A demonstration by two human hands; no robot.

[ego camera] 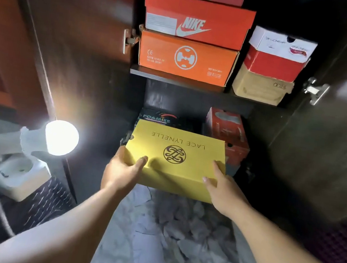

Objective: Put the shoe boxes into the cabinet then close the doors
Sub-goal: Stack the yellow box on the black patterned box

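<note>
Lace Lynelle box (177, 159) before Foamies box (158, 118); Nike box (197, 21) on shelf above.

Both forearms were bare from the lower edge of the view up to the wrists, with no sleeve showing. The left hand (123, 170) and the right hand (223, 189) wore no gloves. The fingernails that showed were short and looked unpainted. A ring, if any, could not be told.
</note>
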